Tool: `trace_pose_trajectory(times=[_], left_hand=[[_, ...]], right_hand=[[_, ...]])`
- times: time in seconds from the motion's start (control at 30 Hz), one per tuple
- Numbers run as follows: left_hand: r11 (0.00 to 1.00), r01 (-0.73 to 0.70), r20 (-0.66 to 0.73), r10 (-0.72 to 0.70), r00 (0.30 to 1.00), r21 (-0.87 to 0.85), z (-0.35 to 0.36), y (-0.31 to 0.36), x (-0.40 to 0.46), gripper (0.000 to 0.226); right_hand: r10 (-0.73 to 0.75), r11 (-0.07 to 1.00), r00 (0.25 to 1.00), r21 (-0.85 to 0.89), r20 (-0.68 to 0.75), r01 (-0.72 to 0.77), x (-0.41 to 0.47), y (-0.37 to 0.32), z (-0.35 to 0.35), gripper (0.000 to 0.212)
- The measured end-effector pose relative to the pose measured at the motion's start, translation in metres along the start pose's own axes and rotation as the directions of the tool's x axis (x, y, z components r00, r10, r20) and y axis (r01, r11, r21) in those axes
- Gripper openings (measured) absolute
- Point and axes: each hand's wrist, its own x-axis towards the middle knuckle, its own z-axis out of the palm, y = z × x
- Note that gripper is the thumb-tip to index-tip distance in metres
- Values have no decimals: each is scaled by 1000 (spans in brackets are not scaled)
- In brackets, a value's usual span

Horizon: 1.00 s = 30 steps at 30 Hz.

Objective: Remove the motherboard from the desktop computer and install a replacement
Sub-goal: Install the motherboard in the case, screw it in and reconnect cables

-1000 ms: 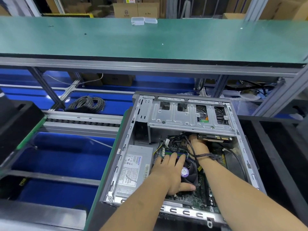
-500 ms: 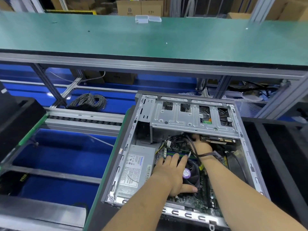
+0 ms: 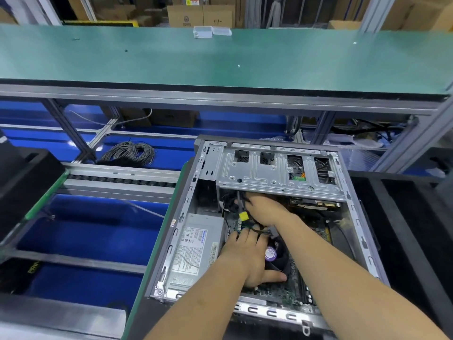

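The right hand (image 3: 266, 207) has been shifted leftward under the drive cage (image 3: 277, 171) since a moment ago, and a yellow connector (image 3: 243, 216) with its dark cables (image 3: 263, 231) is now lifted clear near it. Whether the cables are actually gripped cannot be told; the fingers are hidden in the tangle. The left hand (image 3: 247, 258) is kept pressed flat, fingers straight, beside the fan (image 3: 275, 255), thumb spread low.

A judgement: wiring is being unplugged, so removal is at an early stage. The motherboard (image 3: 291, 294) is still seated in the case (image 3: 171, 244), green and densely studded, partly covered by both arms. Stamped, perforated sheet steel is seen on the cage; the power supply (image 3: 196, 249) is a dull grey box with a printed label.
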Motion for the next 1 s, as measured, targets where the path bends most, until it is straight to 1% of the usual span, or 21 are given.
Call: trace_pose_trajectory(times=[0.03,0.07,0.13,0.23,0.3,0.37,0.4,0.43,0.47,0.5,0.57,0.63,0.7,0.73,0.8,0.83,0.87,0.9,0.93,1.0], left_hand=[[1000,-1,-6,1,1000,0,0,0,0,102],[1000,-1,-13,1,1000,-2,1,0,-1,102],[1000,-5,-23,5,1000,-16,1,0,0,103],[998,-11,-27,10,1000,-54,3,-1,1,109],[996,-10,-23,8,1000,-85,3,-1,2,114],[995,-10,1,10,1000,-98,3,-1,2,116],[996,-8,12,9,1000,-94,3,-1,3,116],[996,-6,20,8,1000,-90,2,-1,3,115],[996,-6,25,8,1000,-85,2,-1,3,115],[997,-6,28,8,1000,-82,1,-1,3,115],[997,-9,34,12,999,-78,1,0,3,112],[997,-13,38,16,999,-82,1,0,3,110],[996,-12,34,15,999,-87,1,-1,3,109],[996,-12,34,15,999,-91,1,0,3,109],[996,-9,34,13,999,-92,2,0,4,110],[996,-7,33,10,999,-91,2,0,4,112],[996,-5,30,8,1000,-91,3,0,4,113],[996,-5,27,8,1000,-92,3,0,4,114],[996,-6,27,9,1000,-92,3,-1,4,114],[996,-10,29,13,1000,-90,2,0,4,112]], right_hand=[[-18,1000,1000,-21,4,18,5,-6,0,35],[-3,1000,1000,-17,-5,3,11,-12,1,35],[76,997,997,1,-18,-76,19,-18,6,38],[195,981,979,22,-50,-194,24,-12,5,33],[278,958,959,85,-57,-273,25,-8,-3,41],[312,942,949,139,-36,-305,23,4,-8,44],[311,936,950,173,7,-308,19,10,-10,40],[286,939,956,180,61,-292,11,16,-11,36],[294,935,950,176,103,-308,3,23,-10,30],[299,936,948,161,107,-314,-4,28,-9,26],[230,964,971,124,68,-237,-16,35,-8,40],[164,982,983,76,84,-170,-21,33,-12,47],[147,987,987,51,71,-151,-16,26,-14,42],[169,979,984,108,46,-173,-13,25,-12,39],[198,967,979,175,-49,-187,-8,25,-6,36],[201,969,975,162,-91,-185,-7,26,-1,31],[215,964,971,179,-99,-195,-4,27,3,24],[229,960,970,186,-78,-211,-2,27,6,21],[236,953,971,208,-48,-221,1,24,6,22],[202,962,979,192,-24,-194,7,8,1,22]])
